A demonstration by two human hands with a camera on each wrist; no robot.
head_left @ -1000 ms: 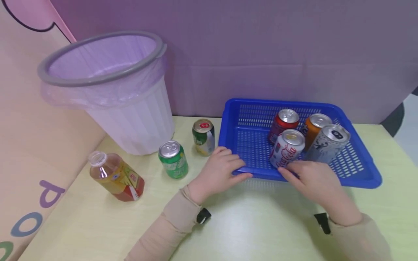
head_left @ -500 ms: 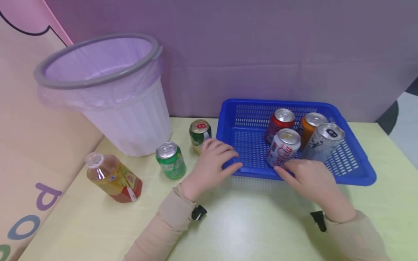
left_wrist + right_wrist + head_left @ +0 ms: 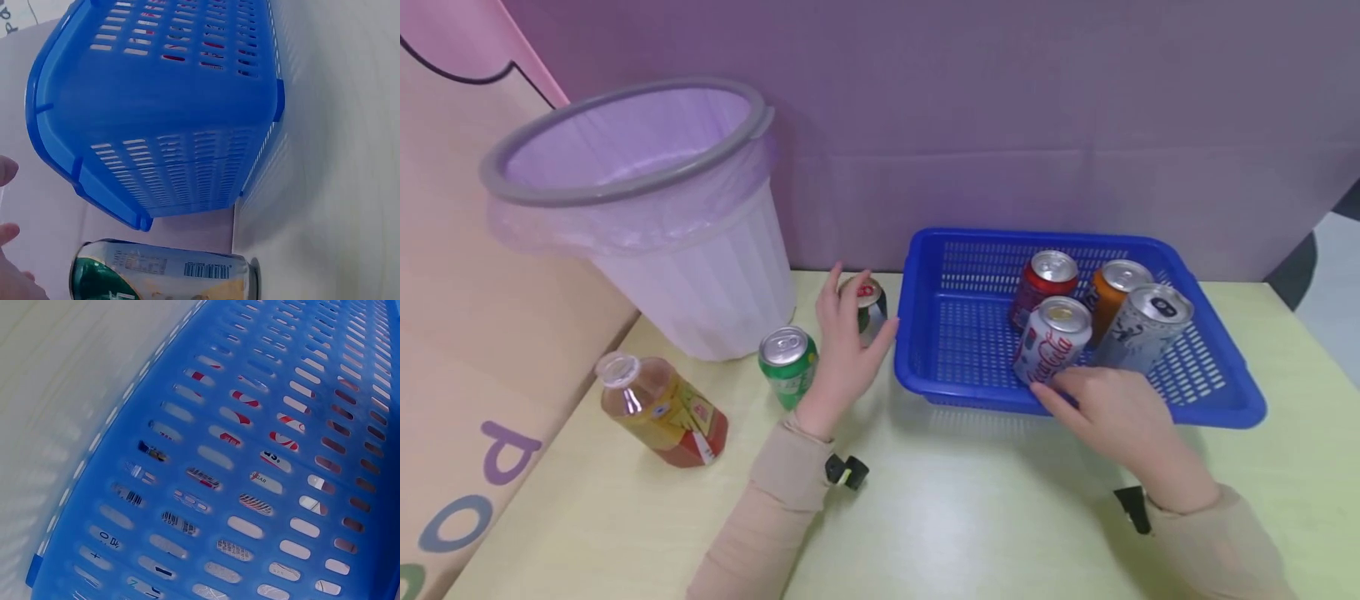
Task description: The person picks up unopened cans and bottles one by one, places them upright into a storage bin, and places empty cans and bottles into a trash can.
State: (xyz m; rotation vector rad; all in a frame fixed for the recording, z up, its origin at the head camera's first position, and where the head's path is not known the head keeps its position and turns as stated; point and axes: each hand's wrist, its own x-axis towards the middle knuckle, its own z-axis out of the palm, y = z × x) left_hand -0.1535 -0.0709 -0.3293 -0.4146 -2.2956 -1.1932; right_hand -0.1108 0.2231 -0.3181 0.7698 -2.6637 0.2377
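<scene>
My left hand (image 3: pixel 842 357) is beside a dark green and silver can (image 3: pixel 873 317), fingers spread and partly covering it. In the left wrist view, the can (image 3: pixel 169 272) stands apart from the fingertips (image 3: pixel 7 232) at the left edge. My right hand (image 3: pixel 1112 410) grips the front rim of the blue plastic basket (image 3: pixel 973 392), thumb along the rim. Just behind that hand, a white Coca-Cola can (image 3: pixel 1052 343) stands inside the basket. With it are a red can (image 3: pixel 1043 287), an orange can (image 3: pixel 1108 293) and a tall silver patterned can (image 3: pixel 1142 329).
A bright green can (image 3: pixel 787 367) stands left of my left hand. Farther left is a bottle (image 3: pixel 662 408) of reddish drink with a yellow label. Behind them rises a white bin (image 3: pixel 707 275) with a liner and grey rim. A purple-grey panel (image 3: pixel 1000 108) backs the table.
My left hand has let go of the basket's front left corner and moved left to the dark green can, its fingers spreading. The right hand stays on the rim.
</scene>
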